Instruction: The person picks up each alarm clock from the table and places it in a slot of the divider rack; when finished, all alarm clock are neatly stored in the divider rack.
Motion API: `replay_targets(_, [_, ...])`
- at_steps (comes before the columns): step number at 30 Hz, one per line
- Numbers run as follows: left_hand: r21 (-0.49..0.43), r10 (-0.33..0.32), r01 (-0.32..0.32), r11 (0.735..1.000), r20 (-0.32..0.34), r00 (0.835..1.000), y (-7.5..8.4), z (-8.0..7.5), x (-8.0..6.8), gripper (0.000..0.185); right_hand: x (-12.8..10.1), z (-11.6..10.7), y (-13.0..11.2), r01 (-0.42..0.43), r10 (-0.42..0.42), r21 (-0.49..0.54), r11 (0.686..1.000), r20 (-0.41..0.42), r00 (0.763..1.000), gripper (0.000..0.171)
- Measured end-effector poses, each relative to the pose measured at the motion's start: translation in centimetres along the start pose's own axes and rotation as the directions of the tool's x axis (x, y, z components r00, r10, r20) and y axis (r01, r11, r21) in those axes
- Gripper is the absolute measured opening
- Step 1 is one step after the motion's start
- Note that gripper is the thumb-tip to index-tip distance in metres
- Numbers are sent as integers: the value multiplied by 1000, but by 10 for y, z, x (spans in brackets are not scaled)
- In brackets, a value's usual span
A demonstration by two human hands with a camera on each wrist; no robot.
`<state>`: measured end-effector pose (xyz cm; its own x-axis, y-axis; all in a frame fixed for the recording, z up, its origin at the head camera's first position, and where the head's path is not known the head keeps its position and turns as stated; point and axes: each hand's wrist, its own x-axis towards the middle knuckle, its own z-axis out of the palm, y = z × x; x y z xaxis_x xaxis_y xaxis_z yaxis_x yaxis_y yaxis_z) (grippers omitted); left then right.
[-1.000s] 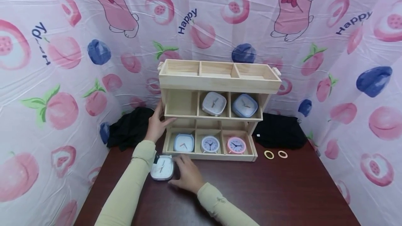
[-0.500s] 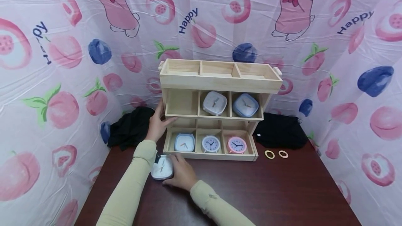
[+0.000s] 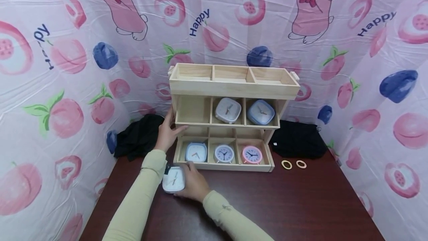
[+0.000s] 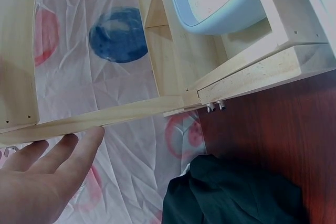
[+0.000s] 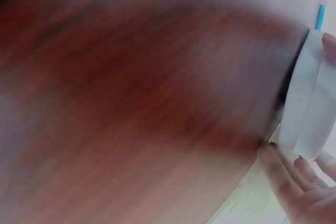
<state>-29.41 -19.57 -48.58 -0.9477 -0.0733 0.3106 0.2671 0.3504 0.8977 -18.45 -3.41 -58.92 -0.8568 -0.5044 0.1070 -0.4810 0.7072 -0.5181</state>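
My right hand (image 3: 194, 182) grips a white square alarm clock (image 3: 174, 179) by its right side, in front of the wooden rack's (image 3: 234, 90) left end. The right wrist view has the clock's pale side (image 5: 307, 98) at the right edge, with the fingers (image 5: 281, 174) and thumb around it. My left hand (image 3: 166, 134) rests on the rack's left side, its straight fingers (image 4: 79, 156) against the side strut (image 4: 105, 119) and its thumb along the middle tray's lower edge. In that tray, the left compartment is bare; a white clock (image 3: 228, 110) and a blue clock (image 3: 261, 112) occupy the others.
The bottom tray holds a blue square clock (image 3: 196, 152), a round white clock (image 3: 224, 153) and a round pink clock (image 3: 252, 155). Black cloth (image 3: 138, 137) lies left of the rack, a black bag (image 3: 297, 139) right. Two small rings (image 3: 286, 164) lie on the dark table (image 3: 301, 203).
My right hand has moved left and taken hold of the white square clock, which has shifted slightly right. The left hand has stayed on the rack.
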Motion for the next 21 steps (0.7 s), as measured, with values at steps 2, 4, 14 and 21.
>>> replay_targets(2, [3, 0, 0, 1000, -2, 1000, 1, 0, 0, 105, -2, -3, 2, 9, -9, 14, 1000, 3, 1000, 108])
replay_targets(4, [-3, -2, 2, 1000, -6, 1000, 1, 1, 0, 106, -5, -7, 4, 29, -29, 21, 999, 6, 1000, 107])
replay_targets(14, [-20, -15, 15, 1000, -2, 1000, 2, 1, 0, 106, -21, -16, 21, 42, -43, 27, 999, 10, 999, 111])
replay_targets(21, [-14, -19, 19, 1000, 14, 1000, 1, 0, 0, 107, -36, -33, 38, 28, -25, 75, 997, -40, 999, 111])
